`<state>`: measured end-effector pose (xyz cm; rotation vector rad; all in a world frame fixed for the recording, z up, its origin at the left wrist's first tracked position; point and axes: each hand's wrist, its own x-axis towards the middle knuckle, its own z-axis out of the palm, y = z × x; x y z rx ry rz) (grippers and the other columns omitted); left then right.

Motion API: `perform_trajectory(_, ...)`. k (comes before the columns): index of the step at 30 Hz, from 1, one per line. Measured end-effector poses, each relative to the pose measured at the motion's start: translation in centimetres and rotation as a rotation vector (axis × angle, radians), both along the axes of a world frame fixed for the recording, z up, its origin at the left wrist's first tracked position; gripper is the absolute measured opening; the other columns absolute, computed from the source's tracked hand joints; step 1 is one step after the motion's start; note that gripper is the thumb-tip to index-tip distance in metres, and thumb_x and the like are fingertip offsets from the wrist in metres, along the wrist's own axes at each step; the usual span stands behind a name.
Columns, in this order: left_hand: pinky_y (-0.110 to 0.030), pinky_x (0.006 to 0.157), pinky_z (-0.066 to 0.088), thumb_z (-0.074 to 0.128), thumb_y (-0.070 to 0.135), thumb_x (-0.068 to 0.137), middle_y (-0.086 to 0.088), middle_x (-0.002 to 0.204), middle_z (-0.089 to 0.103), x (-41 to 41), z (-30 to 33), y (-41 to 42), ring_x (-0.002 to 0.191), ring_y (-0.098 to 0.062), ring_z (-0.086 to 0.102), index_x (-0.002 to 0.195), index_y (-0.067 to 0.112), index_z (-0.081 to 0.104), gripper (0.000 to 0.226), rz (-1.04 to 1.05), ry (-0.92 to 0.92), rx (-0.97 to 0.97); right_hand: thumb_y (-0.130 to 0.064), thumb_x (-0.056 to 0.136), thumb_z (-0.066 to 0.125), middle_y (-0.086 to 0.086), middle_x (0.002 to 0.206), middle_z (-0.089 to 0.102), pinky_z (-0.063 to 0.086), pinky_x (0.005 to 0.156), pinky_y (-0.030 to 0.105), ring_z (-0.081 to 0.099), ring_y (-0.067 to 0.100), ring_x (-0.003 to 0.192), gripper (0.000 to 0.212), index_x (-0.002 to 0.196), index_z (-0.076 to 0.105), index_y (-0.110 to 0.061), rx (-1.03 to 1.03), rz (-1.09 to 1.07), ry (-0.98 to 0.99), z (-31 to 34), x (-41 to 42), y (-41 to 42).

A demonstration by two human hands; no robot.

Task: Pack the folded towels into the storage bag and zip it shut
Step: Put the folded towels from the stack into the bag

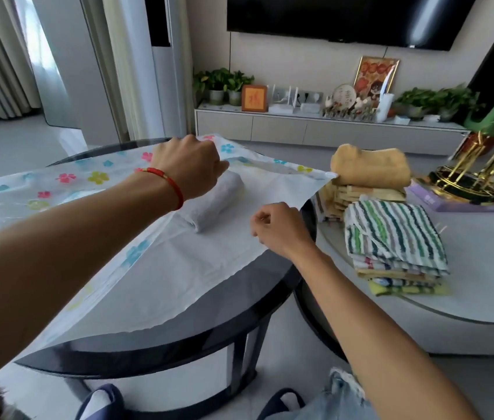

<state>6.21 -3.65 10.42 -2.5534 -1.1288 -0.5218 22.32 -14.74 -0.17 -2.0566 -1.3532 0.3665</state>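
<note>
Right hand [279, 228] pinches the storage bag [209, 256] lower flap; left hand [188, 165] lifts the upper. Striped towel stack [394, 237] lies right of the right fingers.

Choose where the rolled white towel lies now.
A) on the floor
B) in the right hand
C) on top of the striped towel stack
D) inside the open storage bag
D: the rolled white towel lies on the white inner layer of the storage bag, whose flowered top flap the left hand lifts.
</note>
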Motion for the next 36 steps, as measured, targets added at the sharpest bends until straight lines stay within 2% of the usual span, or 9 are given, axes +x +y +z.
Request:
perform_trajectory(2, -0.032, 0.058, 0.038, 0.041, 0.053, 0.099, -0.013, 0.096, 0.066, 0.4, -0.7, -0.5, 0.075, -0.035, 0.058, 0.106, 0.021, 0.072, 0.045, -0.004, 0.016, 0.045, -0.027, 0.088, 0.058, 0.001, 0.076, 0.076, 0.062, 0.071, 0.042, 0.073, 0.028, 0.073, 0.021, 0.076, 0.071, -0.016, 0.011, -0.127, -0.044, 1.0, 3.3, -3.7)
perform_trajectory(5, -0.032, 0.057, 0.035, 0.04, 0.053, 0.098, -0.013, 0.092, 0.065, 1.2, -1.2, -1.3, 0.071, -0.033, 0.053, 0.1, 0.019, 0.072, 0.046, 0.014, 0.022, 0.076, -0.023, 0.089, 0.059, 0.01, 0.071, 0.07, 0.049, 0.057, 0.037, 0.066, 0.04, 0.074, 0.023, 0.07, 0.067, -0.012, 0.06, -0.454, -0.337, 1.9, 9.3, -9.3)
perform_trajectory(7, -0.032, 0.058, 0.035, 0.04, 0.051, 0.098, -0.013, 0.087, 0.062, 1.8, -1.3, -1.8, 0.071, -0.033, 0.053, 0.098, 0.018, 0.071, 0.045, 0.022, 0.031, 0.079, -0.021, 0.096, 0.058, 0.02, 0.097, 0.074, 0.053, 0.076, 0.044, 0.066, 0.043, 0.095, 0.02, 0.091, 0.075, -0.013, -0.049, -0.651, -0.504, 2.0, 13.1, -12.1)
perform_trajectory(9, -0.033, 0.06, 0.036, 0.041, 0.051, 0.098, -0.014, 0.092, 0.064, 2.0, -1.2, -2.1, 0.079, -0.037, 0.06, 0.1, 0.018, 0.072, 0.044, 0.027, 0.03, 0.072, -0.021, 0.102, 0.052, 0.024, 0.134, 0.06, 0.044, 0.102, 0.052, 0.053, 0.044, 0.125, 0.031, 0.128, 0.065, -0.008, -0.274, -0.796, -0.449, 1.6, 16.3, -13.6)
perform_trajectory(11, -0.033, 0.062, 0.038, 0.041, 0.051, 0.098, -0.015, 0.094, 0.065, 2.1, -1.0, -2.0, 0.08, -0.038, 0.061, 0.1, 0.019, 0.072, 0.045, 0.031, 0.02, 0.061, -0.025, 0.107, 0.046, 0.026, 0.149, 0.046, 0.036, 0.11, 0.052, 0.042, 0.045, 0.137, 0.043, 0.145, 0.05, -0.006, -0.403, -0.846, -0.276, 1.3, 18.5, -14.2)
perform_trajectory(16, -0.036, 0.066, 0.039, 0.041, 0.055, 0.097, -0.015, 0.098, 0.065, 2.0, -0.5, -1.6, 0.082, -0.04, 0.06, 0.104, 0.021, 0.071, 0.046, 0.043, -0.017, 0.017, -0.038, 0.097, 0.07, 0.027, 0.146, 0.05, 0.042, 0.105, 0.052, 0.047, 0.046, 0.134, 0.061, 0.142, 0.05, -0.002, -0.364, -0.882, -0.139, 1.0, 20.9, -14.5)
perform_trajectory(21, -0.036, 0.065, 0.039, 0.041, 0.058, 0.096, -0.015, 0.094, 0.065, 1.6, -0.5, -1.7, 0.073, -0.034, 0.052, 0.102, 0.024, 0.073, 0.047, 0.032, -0.034, -0.019, -0.034, 0.08, 0.087, 0.022, 0.134, 0.064, 0.053, 0.093, 0.042, 0.063, 0.04, 0.121, 0.065, 0.131, 0.061, -0.002, -0.26, -0.824, 0.086, 1.4, 22.8, -15.0)
perform_trajectory(26, -0.034, 0.062, 0.039, 0.042, 0.056, 0.098, -0.011, 0.084, 0.063, 1.7, 0.4, -1.8, 0.067, -0.031, 0.05, 0.1, 0.022, 0.074, 0.047, 0.014, -0.025, -0.039, -0.026, 0.084, 0.073, 0.008, 0.108, 0.074, 0.059, 0.064, 0.03, 0.076, 0.023, 0.086, 0.05, 0.13, 0.057, -0.015, 0.053, -0.587, 0.556, 3.3, 22.8, -15.6)
perform_trajectory(36, -0.032, 0.061, 0.047, 0.046, 0.041, 0.1, -0.006, 0.057, 0.055, 1.9, 2.7, -2.2, 0.078, -0.032, 0.065, 0.097, 0.015, 0.075, 0.039, -0.025, -0.074, -0.278, -0.018, 0.088, 0.063, 0.021, 0.126, 0.073, 0.064, 0.08, 0.046, 0.075, 0.037, 0.109, 0.044, 0.131, 0.067, -0.008, 0.127, -0.052, 1.213, 4.8, 12.8, -14.0)
